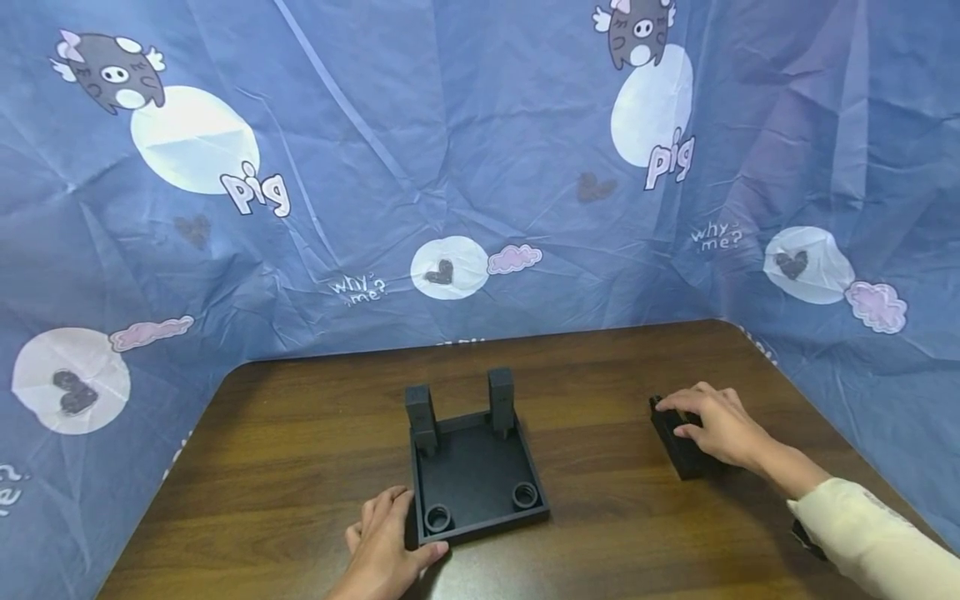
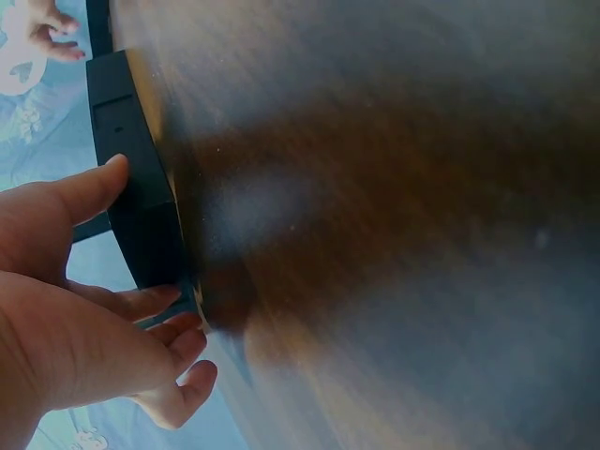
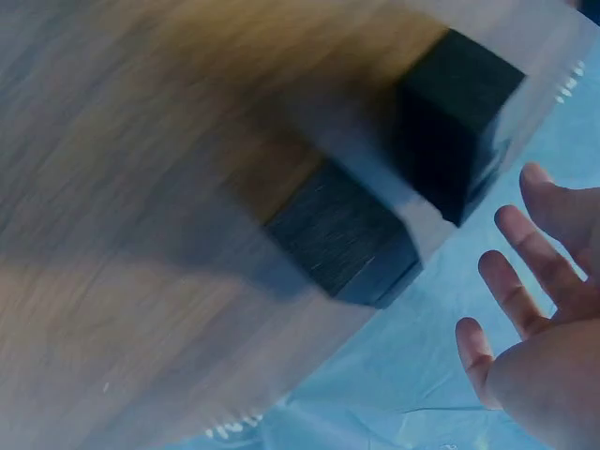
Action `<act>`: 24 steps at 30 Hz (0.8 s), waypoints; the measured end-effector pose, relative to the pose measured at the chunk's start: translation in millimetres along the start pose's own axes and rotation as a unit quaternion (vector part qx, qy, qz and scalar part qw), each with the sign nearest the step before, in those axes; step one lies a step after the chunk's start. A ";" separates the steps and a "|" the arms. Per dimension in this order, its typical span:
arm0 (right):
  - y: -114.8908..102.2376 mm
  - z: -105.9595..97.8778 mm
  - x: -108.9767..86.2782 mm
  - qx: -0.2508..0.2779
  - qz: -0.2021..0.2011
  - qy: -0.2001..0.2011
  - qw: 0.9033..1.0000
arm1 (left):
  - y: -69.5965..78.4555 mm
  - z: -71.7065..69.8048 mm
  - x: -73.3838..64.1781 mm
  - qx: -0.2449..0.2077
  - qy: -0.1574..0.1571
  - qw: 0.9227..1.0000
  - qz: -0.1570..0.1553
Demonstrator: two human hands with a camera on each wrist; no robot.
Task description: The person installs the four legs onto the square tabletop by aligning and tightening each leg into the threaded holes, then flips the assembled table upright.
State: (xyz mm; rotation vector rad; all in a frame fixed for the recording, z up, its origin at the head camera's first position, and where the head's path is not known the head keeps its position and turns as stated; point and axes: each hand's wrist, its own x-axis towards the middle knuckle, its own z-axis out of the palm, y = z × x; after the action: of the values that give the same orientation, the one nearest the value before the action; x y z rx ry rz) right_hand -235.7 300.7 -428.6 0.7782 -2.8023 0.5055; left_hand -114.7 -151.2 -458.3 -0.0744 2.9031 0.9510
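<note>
Black square tray (image 1: 480,475) on bench (image 1: 315,433), near-left corner pinched between thumb and fingers of left grip (image 1: 382,537). Looks light, stiff, slightly slippery; take by low walls, sparing two upright posts (image 1: 501,404). Two black blocks (image 3: 342,234), likely rigid, near right grip (image 1: 720,423), fingers loosely spread, contact unclear.

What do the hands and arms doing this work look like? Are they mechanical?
No, they are a person's. The left hand and right hand are both bare, with no gloves showing. The right arm wears a pale cream sleeve with a faint greyish marking on it. No left sleeve is visible.
</note>
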 end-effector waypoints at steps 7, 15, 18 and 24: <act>9.0 3.2 -11.8 -0.086 -0.097 0.005 0.992 | 1.3 0.1 0.3 0.006 -0.006 1.000 -0.014; 5.7 7.9 -20.9 -0.113 -0.123 -0.024 0.986 | 1.7 0.1 -0.1 0.009 -0.008 1.000 -0.009; 4.2 9.7 -21.0 -0.121 -0.125 -0.030 0.984 | 1.5 0.3 0.2 0.004 -0.012 1.000 -0.011; 2.7 12.8 -21.7 -0.130 -0.124 -0.037 0.983 | 1.4 -0.2 1.2 -0.003 -0.021 1.000 -0.023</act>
State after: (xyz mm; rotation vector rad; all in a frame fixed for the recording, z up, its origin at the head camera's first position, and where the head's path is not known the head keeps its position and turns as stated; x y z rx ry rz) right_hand -219.9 308.2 -447.0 1.0844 -2.7050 0.0674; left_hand -116.0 -150.2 -457.4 -0.1182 2.8465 0.9433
